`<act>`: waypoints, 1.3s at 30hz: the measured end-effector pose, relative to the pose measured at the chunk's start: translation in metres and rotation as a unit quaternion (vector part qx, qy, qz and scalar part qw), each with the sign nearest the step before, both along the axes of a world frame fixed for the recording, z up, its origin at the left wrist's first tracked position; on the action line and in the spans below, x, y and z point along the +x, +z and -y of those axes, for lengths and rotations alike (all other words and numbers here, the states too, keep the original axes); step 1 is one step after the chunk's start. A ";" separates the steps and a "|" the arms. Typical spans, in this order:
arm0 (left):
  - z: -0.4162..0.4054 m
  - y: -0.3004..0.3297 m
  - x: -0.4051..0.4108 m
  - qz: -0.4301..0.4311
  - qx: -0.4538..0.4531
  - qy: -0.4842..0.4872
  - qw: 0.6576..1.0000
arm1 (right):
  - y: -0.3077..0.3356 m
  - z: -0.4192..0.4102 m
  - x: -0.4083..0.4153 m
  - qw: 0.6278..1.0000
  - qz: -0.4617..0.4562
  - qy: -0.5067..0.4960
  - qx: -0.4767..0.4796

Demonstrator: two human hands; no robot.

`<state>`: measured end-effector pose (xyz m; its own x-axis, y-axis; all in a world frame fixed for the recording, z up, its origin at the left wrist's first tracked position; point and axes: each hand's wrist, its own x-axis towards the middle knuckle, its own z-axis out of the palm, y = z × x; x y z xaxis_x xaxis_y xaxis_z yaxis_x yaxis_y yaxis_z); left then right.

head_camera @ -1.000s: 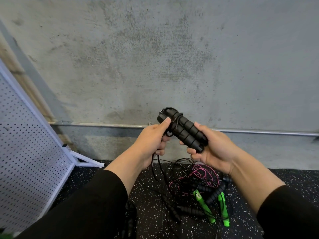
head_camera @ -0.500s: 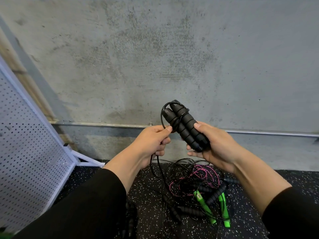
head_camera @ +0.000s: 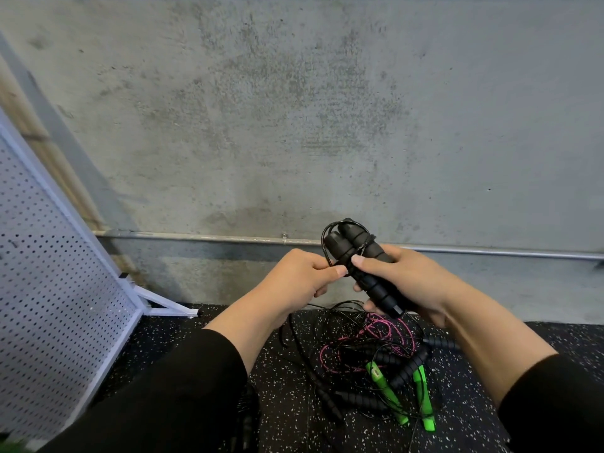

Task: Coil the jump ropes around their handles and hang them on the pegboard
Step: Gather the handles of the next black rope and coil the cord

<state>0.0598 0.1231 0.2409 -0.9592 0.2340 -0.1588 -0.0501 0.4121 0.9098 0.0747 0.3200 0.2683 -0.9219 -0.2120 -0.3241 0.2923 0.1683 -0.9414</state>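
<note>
My right hand point(head_camera: 403, 282) grips a pair of black foam jump-rope handles point(head_camera: 362, 263) held side by side, tilted with their tops up and to the left. A thin black cord point(head_camera: 327, 246) loops around the top of the handles. My left hand point(head_camera: 295, 279) pinches this cord right beside the handles, and the rest of it hangs down from that hand to the floor. A white pegboard point(head_camera: 49, 305) leans at the left edge of the view.
On the speckled black floor below my hands lies a tangle of ropes point(head_camera: 366, 354): a pink cord point(head_camera: 376, 335), green handles point(head_camera: 421, 397) and several black handles point(head_camera: 359, 402). A concrete wall with a metal pipe point(head_camera: 196, 237) runs behind. The pegboard's white foot point(head_camera: 166, 307) reaches onto the floor.
The handles have turned more upright in my right hand, and its grip has shifted up them. My left hand has moved right with the cord, close against the handles.
</note>
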 end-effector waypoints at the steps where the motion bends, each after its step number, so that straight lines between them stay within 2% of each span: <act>1: 0.000 0.000 0.001 -0.011 -0.021 -0.006 1.000 | -0.001 0.001 0.000 1.000 -0.008 -0.007 0.011; 3: -0.002 0.000 0.001 -0.024 -0.038 -0.007 0.999 | -0.003 0.002 -0.002 0.999 -0.021 -0.028 0.017; 6: -0.003 0.004 0.000 -0.007 -0.010 -0.004 1.000 | -0.004 0.002 -0.008 0.994 -0.068 -0.069 0.043; 10: -0.002 0.006 -0.001 0.048 0.016 0.000 0.999 | -0.012 -0.002 -0.017 0.971 -0.162 -0.106 0.138; 14: 0.001 0.005 -0.003 0.127 0.082 0.015 0.988 | -0.016 -0.004 -0.012 0.910 -0.247 -0.108 0.316; 18: -0.005 0.009 -0.004 0.197 0.171 0.044 0.964 | -0.017 0.004 -0.006 0.814 -0.315 -0.056 0.485; 22: -0.010 0.010 0.000 0.193 0.175 0.070 0.963 | -0.031 0.017 -0.005 0.748 -0.373 0.015 0.548; 25: -0.008 0.004 0.000 0.195 0.182 0.124 0.956 | -0.038 0.020 -0.007 0.739 -0.392 0.048 0.546; 28: -0.004 -0.002 -0.003 0.177 0.191 0.162 0.952 | -0.044 0.021 -0.009 0.749 -0.405 0.082 0.518; 29: -0.002 -0.003 -0.004 0.164 0.193 0.160 0.954 | -0.042 0.021 -0.009 0.768 -0.398 0.088 0.493; 31: 0.000 -0.002 -0.006 0.132 0.197 0.139 0.961 | -0.039 0.017 -0.013 0.857 -0.343 0.058 0.380; 33: 0.002 0.000 -0.006 0.107 0.210 0.115 0.965 | -0.033 0.009 -0.016 0.949 -0.237 -0.016 0.209; 34: 0.002 0.001 -0.006 0.098 0.223 0.105 0.964 | -0.031 0.005 -0.016 0.981 -0.165 -0.038 0.099; 35: 0.002 0.002 -0.005 0.088 0.237 0.094 0.963 | -0.028 0.001 -0.015 0.996 -0.077 -0.041 -0.023; 36: 0.002 0.003 -0.004 0.077 0.246 0.082 0.963 | -0.026 -0.002 -0.011 0.989 0.018 -0.028 -0.144; 37: 0.002 0.004 -0.004 0.067 0.250 0.070 0.963 | -0.023 -0.003 -0.006 0.970 0.097 -0.004 -0.222; 39: 0.001 0.004 -0.002 0.062 0.257 0.060 0.963 | -0.019 -0.003 0.001 0.944 0.170 0.049 -0.277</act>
<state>0.0575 0.1222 0.2450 -0.9652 0.2012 -0.1669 -0.1909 -0.1067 0.9758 0.0754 0.3233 0.2494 -0.7520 -0.5152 -0.4113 0.6016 -0.2810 -0.7478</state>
